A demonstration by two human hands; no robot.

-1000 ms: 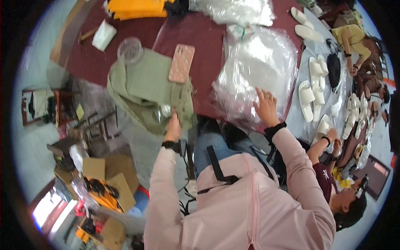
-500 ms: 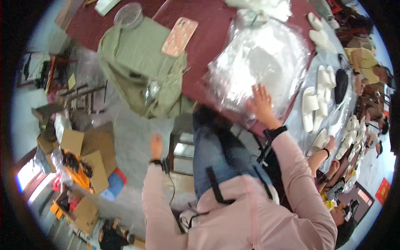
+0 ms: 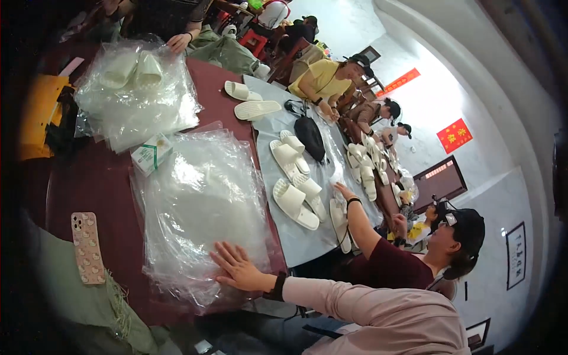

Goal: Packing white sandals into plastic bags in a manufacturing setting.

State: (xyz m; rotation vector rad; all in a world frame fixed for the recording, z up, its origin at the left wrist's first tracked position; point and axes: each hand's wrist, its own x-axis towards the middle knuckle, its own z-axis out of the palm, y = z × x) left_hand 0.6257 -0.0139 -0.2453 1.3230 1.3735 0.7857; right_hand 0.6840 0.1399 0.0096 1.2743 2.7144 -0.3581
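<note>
My right hand (image 3: 239, 269), in a pink sleeve with a dark band at the wrist, lies flat with spread fingers on the near right part of a stack of clear plastic bags (image 3: 195, 207). It grips nothing. The bags are shiny and spread unevenly on the dark red table (image 3: 71, 183). A small white and green box (image 3: 152, 155) rests on their far left corner. My left hand is out of view.
A phone in a patterned case (image 3: 89, 247) lies on green cloth (image 3: 59, 284) at the left. Cream slippers (image 3: 290, 204) stand on a grey-covered table to the right, where co-workers sit. Across the table, more bags hold slippers (image 3: 148, 70) near another person's hand (image 3: 179, 42).
The view has swung toward the right, bringing in the co-workers and the far side of the table. My left hand has left the picture; my right hand still rests on the bags.
</note>
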